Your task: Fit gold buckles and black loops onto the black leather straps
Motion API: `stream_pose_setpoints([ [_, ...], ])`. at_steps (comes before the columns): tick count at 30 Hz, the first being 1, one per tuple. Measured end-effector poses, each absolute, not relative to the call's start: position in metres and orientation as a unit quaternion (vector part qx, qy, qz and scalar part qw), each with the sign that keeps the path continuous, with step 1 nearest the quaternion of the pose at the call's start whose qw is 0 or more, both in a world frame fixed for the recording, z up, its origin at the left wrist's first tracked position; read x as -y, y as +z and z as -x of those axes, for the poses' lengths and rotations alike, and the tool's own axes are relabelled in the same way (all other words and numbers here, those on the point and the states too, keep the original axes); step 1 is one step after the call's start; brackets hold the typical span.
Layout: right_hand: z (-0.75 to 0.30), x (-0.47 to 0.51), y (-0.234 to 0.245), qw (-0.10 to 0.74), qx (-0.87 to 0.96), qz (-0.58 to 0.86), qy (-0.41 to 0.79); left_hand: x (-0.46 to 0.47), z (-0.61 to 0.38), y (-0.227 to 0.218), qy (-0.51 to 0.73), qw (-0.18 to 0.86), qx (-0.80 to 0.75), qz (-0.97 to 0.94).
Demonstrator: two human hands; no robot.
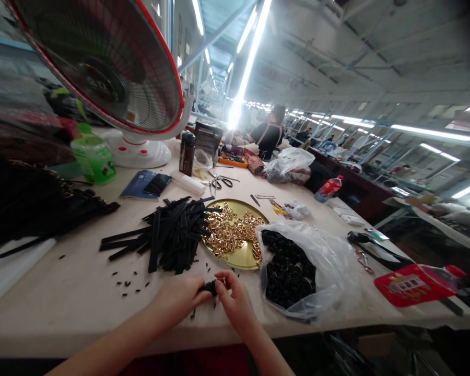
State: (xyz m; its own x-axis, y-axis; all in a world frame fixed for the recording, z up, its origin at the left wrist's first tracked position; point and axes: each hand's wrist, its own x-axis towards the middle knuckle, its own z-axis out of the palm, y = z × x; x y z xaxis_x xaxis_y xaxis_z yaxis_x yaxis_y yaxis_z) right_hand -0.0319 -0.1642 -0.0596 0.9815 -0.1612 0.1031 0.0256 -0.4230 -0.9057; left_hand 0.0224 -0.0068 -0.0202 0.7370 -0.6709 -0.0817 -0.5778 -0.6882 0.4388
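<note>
Both of my hands meet near the table's front edge. My left hand (180,297) pinches a short black strap piece (209,286), and my right hand (235,298) closes its fingers on the same piece from the other side. Just beyond them lies a pile of black straps (172,232). To its right sits a round gold tray (243,258) heaped with small gold metal fittings (233,230). An open clear plastic bag (309,245) holding dark small pieces (290,271) lies right of the tray.
A large fan (113,68) stands at the back left beside a green bottle (94,156). Scissors (221,181), a dark flask (187,152) and a phone (156,184) lie further back. A red packet (413,284) rests at the right edge. Another person (268,133) sits at the far end.
</note>
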Motion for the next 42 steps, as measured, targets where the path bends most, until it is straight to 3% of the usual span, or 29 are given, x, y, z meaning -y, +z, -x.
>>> stream_pose_setpoints([
  [3, 0.019, 0.163, -0.067, 0.428, -0.035, 0.894, -0.13, 0.0, -0.037, -0.021, -0.085, 0.182, 0.335, -0.921],
  [5, 0.016, 0.161, -0.074, 0.408, -0.032, 0.901, -0.147, -0.008, -0.051, -0.016, -0.051, 0.179, 0.327, -0.927],
  [9, 0.015, 0.16, -0.082, 0.428, -0.027, 0.887, -0.171, -0.016, -0.09, 0.0, 0.059, 0.126, 0.277, -0.951],
  [19, 0.016, 0.16, -0.085, 0.474, -0.051, 0.858, -0.19, -0.024, -0.121, 0.021, 0.071, 0.102, 0.36, -0.925],
  [22, 0.019, 0.162, -0.082, 0.5, -0.078, 0.83, -0.234, -0.034, -0.091, 0.041, 0.092, 0.147, 0.361, -0.916],
  [24, 0.025, 0.162, -0.075, 0.519, -0.082, 0.809, -0.264, -0.037, -0.065, 0.054, 0.098, 0.275, 0.312, -0.904],
  [28, 0.044, 0.158, -0.053, 0.599, -0.048, 0.765, -0.23, -0.035, -0.021, 0.061, 0.004, 0.562, 0.099, -0.821],
  [31, 0.058, 0.16, -0.044, 0.688, -0.071, 0.708, -0.142, -0.04, -0.009, 0.045, -0.077, 0.673, -0.003, -0.736],
  [34, 0.069, 0.167, -0.042, 0.738, -0.138, 0.652, -0.108, -0.05, -0.006, 0.021, -0.171, 0.629, 0.014, -0.758],
  [38, 0.074, 0.163, -0.043, 0.733, -0.17, 0.651, -0.094, -0.045, 0.005, 0.003, -0.323, 0.454, 0.233, -0.797],
  [42, 0.07, 0.159, -0.044, 0.72, -0.119, 0.682, -0.045, -0.013, 0.018, 0.0, -0.444, 0.523, 0.184, -0.704],
])
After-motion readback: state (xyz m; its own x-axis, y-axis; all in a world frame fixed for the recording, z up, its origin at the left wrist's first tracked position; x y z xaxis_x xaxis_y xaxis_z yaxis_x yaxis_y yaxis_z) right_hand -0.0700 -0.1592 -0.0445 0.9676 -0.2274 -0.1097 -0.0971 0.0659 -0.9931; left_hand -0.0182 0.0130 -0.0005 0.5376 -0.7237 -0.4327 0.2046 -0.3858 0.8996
